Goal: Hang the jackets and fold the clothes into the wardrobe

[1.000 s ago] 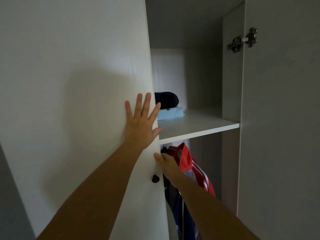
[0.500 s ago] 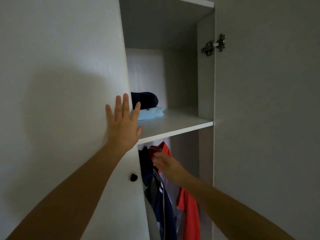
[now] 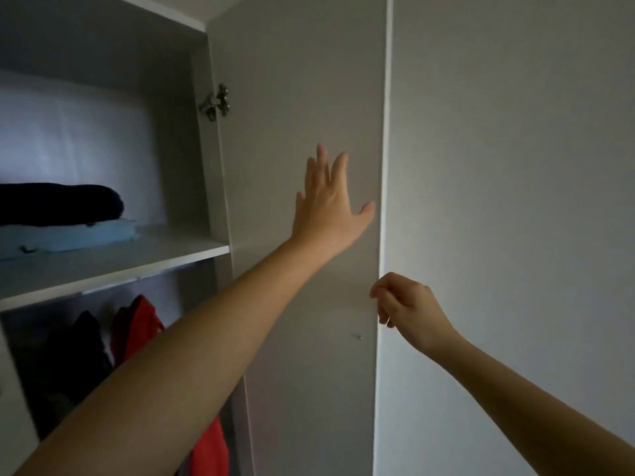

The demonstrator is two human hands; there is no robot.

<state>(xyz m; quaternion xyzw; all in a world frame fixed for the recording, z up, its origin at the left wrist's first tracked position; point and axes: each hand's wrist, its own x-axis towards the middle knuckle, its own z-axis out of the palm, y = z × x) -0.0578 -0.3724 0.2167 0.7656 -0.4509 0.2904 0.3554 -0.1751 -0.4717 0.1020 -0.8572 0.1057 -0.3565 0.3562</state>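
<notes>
Left hand (image 3: pixel 326 204): fingers straight, spread flat on one open door (image 3: pixel 302 97). Right hand (image 3: pixel 405 307): fingers curled at the door edge; grip cannot be confirmed. Left of both hands: two folded garments (image 3: pixel 62 204) stacked on one shelf (image 3: pixel 154 255), two hung jackets (image 3: pixel 137 324) below.

The wardrobe door (image 3: pixel 302 97) is plain pale grey, with a brighter white strip down its edge. The shelf (image 3: pixel 137 262) is white. On it, the navy folded garment (image 3: pixel 62 204) is so dark that it looks almost black. The light-blue folded garment (image 3: pixel 68 235) under it carries a few small dark marks. Below hang a red jacket (image 3: pixel 137 324) and a dark jacket (image 3: pixel 75 352), whose exact colour is lost in shadow. The hinge (image 3: pixel 214 103) is silvery metal. The wall (image 3: pixel 515 166) is plain off-white.
</notes>
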